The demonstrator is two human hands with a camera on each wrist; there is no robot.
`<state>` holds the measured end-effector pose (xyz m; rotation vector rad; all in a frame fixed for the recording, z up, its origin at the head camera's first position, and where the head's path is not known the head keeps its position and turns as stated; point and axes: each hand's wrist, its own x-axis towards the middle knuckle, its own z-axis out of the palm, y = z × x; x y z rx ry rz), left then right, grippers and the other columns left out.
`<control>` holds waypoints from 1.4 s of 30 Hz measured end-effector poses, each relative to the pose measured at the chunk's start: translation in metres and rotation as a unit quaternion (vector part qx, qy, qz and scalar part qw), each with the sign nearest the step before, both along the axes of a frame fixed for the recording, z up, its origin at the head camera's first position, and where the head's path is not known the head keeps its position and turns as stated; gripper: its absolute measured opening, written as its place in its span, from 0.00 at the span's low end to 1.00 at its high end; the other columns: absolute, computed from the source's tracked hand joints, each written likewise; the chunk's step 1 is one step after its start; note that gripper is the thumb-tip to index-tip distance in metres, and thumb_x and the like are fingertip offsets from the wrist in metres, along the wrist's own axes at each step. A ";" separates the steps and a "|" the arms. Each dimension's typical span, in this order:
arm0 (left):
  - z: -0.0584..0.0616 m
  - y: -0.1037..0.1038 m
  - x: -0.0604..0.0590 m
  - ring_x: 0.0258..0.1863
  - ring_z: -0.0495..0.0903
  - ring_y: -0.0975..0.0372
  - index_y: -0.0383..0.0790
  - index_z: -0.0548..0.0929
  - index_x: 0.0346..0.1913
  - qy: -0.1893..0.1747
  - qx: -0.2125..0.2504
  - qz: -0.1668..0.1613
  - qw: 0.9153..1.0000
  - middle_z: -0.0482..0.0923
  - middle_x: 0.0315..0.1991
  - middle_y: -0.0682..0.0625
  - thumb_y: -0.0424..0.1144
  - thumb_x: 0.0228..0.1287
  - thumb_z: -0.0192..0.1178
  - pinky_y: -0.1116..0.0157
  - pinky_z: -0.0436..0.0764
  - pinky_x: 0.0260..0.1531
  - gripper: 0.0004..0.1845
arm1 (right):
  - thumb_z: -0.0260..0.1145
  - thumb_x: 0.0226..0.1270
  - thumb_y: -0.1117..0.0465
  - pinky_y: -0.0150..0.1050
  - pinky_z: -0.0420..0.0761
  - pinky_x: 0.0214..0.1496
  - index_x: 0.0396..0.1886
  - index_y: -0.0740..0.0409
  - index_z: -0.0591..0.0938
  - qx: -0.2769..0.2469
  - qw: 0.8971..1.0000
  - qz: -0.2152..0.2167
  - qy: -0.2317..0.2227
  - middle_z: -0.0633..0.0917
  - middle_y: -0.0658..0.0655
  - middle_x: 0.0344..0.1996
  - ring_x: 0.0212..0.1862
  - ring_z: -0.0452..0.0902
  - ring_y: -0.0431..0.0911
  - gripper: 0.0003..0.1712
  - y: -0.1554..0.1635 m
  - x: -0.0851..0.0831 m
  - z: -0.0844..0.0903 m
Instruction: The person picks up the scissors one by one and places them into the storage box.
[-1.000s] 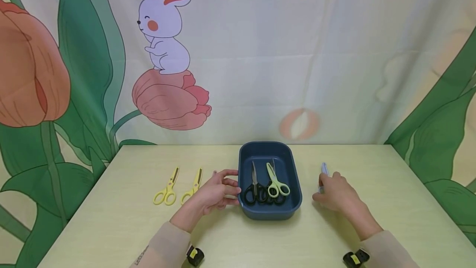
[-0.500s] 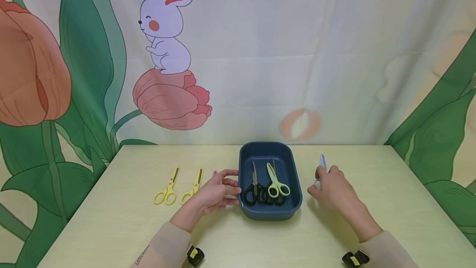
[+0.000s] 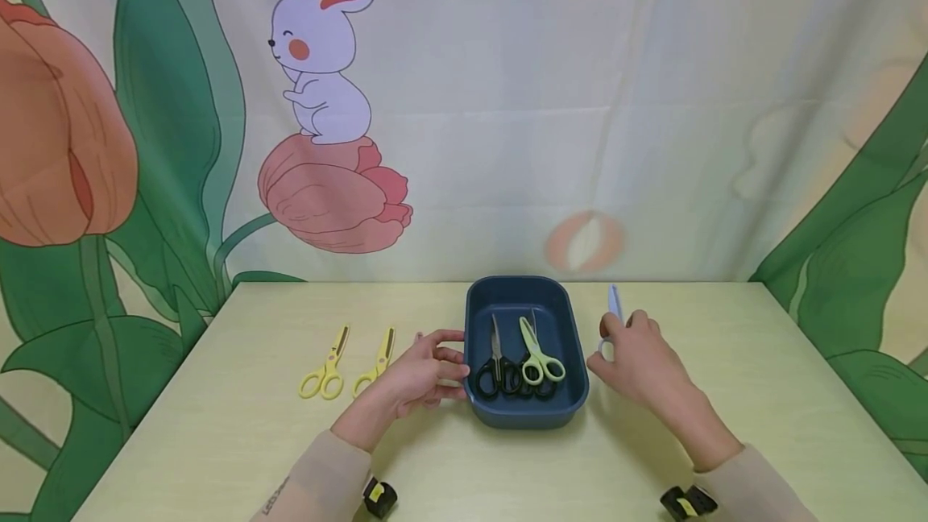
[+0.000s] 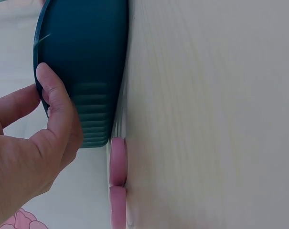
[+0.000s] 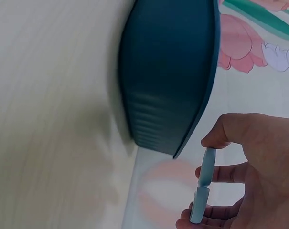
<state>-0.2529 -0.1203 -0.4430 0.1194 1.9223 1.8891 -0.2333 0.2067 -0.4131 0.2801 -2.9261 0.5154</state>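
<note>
Upright between my hands on the table stands a dark blue plastic bin [image 3: 528, 417]. My left hand [image 3: 420, 369] touches the bin's left rim and side with its fingers; none show inside the bin. My right hand [image 3: 648, 361] pinches pale blue scissors [image 3: 615, 302] by the handles, just right of the bin, blades pointing away from me. The right wrist view shows the scissors' handle loops [image 5: 207, 168] edge-on between thumb and fingers. Inside the bin lie black-handled scissors [image 3: 496, 369] and pale green scissors [image 3: 538, 357], the green ones over another black handle.
Two pairs of yellow scissors, one [image 3: 329, 369] farther left and one [image 3: 380, 357] beside my left hand, lie on the table [image 3: 239, 441]. Pink scissors [image 4: 118, 162] lie mostly hidden beneath my left hand. A printed backdrop [image 3: 464, 127] hangs behind the table.
My right hand has moved left and slightly away from me with the blue scissors, coming closer to the bin. The left hand and bin have stayed in place.
</note>
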 end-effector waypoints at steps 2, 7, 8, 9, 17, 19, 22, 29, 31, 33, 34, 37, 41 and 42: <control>-0.001 -0.001 0.000 0.34 0.86 0.48 0.38 0.64 0.75 -0.001 -0.001 -0.002 1.000 0.71 0.48 0.42 0.27 0.73 0.58 0.63 0.55 0.22 0.30 | 0.64 0.62 0.56 0.47 0.73 0.28 0.44 0.57 0.77 0.004 1.000 0.008 0.002 0.72 0.66 0.37 0.38 0.69 0.59 0.14 -0.003 0.001 0.002; -0.003 -0.001 -0.001 0.36 0.86 0.45 0.38 0.63 0.75 -0.002 -0.002 -0.002 1.000 0.72 0.48 0.42 0.27 0.74 0.58 0.62 0.55 0.21 0.30 | 0.66 0.61 0.57 0.49 0.74 0.29 0.45 0.57 0.78 0.010 1.000 0.022 0.006 0.72 0.67 0.39 0.40 0.69 0.59 0.15 -0.011 0.003 0.006; -0.003 -0.001 -0.002 0.36 0.86 0.45 0.38 0.63 0.76 -0.002 -0.001 -0.002 1.000 0.72 0.48 0.42 0.27 0.74 0.58 0.62 0.55 0.21 0.31 | 0.66 0.60 0.57 0.49 0.74 0.29 0.45 0.57 0.78 0.010 1.000 0.025 0.007 0.72 0.66 0.39 0.40 0.69 0.59 0.15 -0.012 0.004 0.007; -0.003 -0.001 -0.002 0.36 0.86 0.46 0.38 0.63 0.76 -0.002 -0.002 -0.002 1.000 0.72 0.48 0.42 0.27 0.74 0.58 0.62 0.55 0.21 0.31 | 0.66 0.60 0.57 0.48 0.74 0.29 0.45 0.57 0.78 0.010 1.000 0.028 0.009 0.72 0.66 0.39 0.39 0.68 0.58 0.15 -0.014 0.004 0.007; -0.001 0.000 0.000 0.33 0.86 0.50 0.37 0.63 0.76 0.002 0.004 -0.004 1.000 0.71 0.48 0.42 0.26 0.74 0.58 0.65 0.61 0.22 0.31 | 0.67 0.62 0.58 0.45 0.72 0.29 0.45 0.57 0.78 0.000 0.999 0.039 0.021 0.70 0.63 0.39 0.40 0.67 0.57 0.15 -0.025 0.005 0.010; 0.000 0.000 0.000 0.33 0.85 0.51 0.36 0.63 0.75 0.004 0.004 -0.004 1.000 0.71 0.48 0.42 0.26 0.74 0.58 0.65 0.64 0.23 0.31 | 0.67 0.62 0.57 0.45 0.73 0.30 0.45 0.57 0.77 -0.003 0.999 0.042 0.019 0.70 0.63 0.39 0.41 0.67 0.56 0.14 -0.028 0.005 0.010; 0.000 0.000 0.000 0.33 0.85 0.51 0.36 0.63 0.75 0.007 0.004 -0.004 1.000 0.71 0.49 0.41 0.26 0.74 0.58 0.65 0.70 0.26 0.31 | 0.68 0.62 0.57 0.46 0.73 0.31 0.44 0.56 0.77 -0.006 0.999 0.049 0.013 0.70 0.63 0.40 0.41 0.67 0.56 0.14 -0.032 0.004 0.011; 0.000 0.002 0.000 0.34 0.84 0.51 0.36 0.63 0.76 0.005 0.006 -0.005 1.000 0.71 0.49 0.41 0.26 0.73 0.58 0.64 0.80 0.33 0.31 | 0.67 0.65 0.57 0.45 0.72 0.32 0.44 0.55 0.76 0.008 0.998 0.064 -0.001 0.69 0.62 0.40 0.41 0.65 0.55 0.13 -0.041 0.005 0.010; -0.001 0.002 -0.001 0.34 0.84 0.51 0.36 0.63 0.76 0.004 0.006 -0.004 1.000 0.71 0.50 0.40 0.26 0.73 0.58 0.64 0.80 0.32 0.31 | 0.67 0.65 0.57 0.45 0.72 0.32 0.44 0.56 0.76 0.009 0.998 0.068 0.000 0.69 0.62 0.40 0.41 0.65 0.55 0.13 -0.044 0.004 0.011; -0.001 0.002 -0.001 0.33 0.84 0.52 0.36 0.63 0.76 0.004 0.007 -0.003 1.000 0.71 0.50 0.40 0.25 0.73 0.58 0.65 0.79 0.31 0.31 | 0.67 0.65 0.58 0.46 0.72 0.32 0.44 0.56 0.76 0.010 0.997 0.073 0.001 0.70 0.63 0.41 0.41 0.65 0.55 0.12 -0.046 0.004 0.011; -0.001 0.002 -0.001 0.33 0.84 0.52 0.36 0.63 0.76 0.003 0.006 -0.003 1.000 0.71 0.50 0.40 0.25 0.73 0.58 0.66 0.78 0.30 0.31 | 0.67 0.65 0.58 0.46 0.72 0.33 0.44 0.56 0.77 0.013 0.997 0.075 0.002 0.70 0.63 0.41 0.41 0.66 0.56 0.12 -0.048 0.003 0.011; -0.001 0.002 -0.001 0.32 0.85 0.53 0.36 0.63 0.76 0.003 0.005 -0.003 1.000 0.71 0.50 0.40 0.26 0.73 0.58 0.66 0.72 0.26 0.31 | 0.67 0.65 0.57 0.46 0.73 0.34 0.44 0.55 0.77 0.018 0.996 0.083 0.002 0.71 0.63 0.41 0.41 0.67 0.55 0.11 -0.053 0.002 0.010; -0.001 0.002 -0.001 0.32 0.85 0.54 0.37 0.63 0.76 0.002 0.004 -0.004 1.000 0.71 0.50 0.40 0.26 0.74 0.58 0.66 0.63 0.23 0.31 | 0.67 0.65 0.57 0.46 0.74 0.35 0.44 0.55 0.76 0.015 0.996 0.093 -0.002 0.71 0.62 0.42 0.42 0.67 0.55 0.12 -0.059 0.001 0.008; -0.001 0.002 -0.001 0.32 0.85 0.54 0.37 0.63 0.76 0.003 0.004 -0.004 1.000 0.71 0.49 0.40 0.26 0.74 0.58 0.65 0.62 0.23 0.31 | 0.67 0.65 0.57 0.46 0.74 0.36 0.44 0.55 0.77 0.012 0.995 0.094 -0.003 0.71 0.62 0.42 0.42 0.67 0.54 0.12 -0.061 0.002 0.007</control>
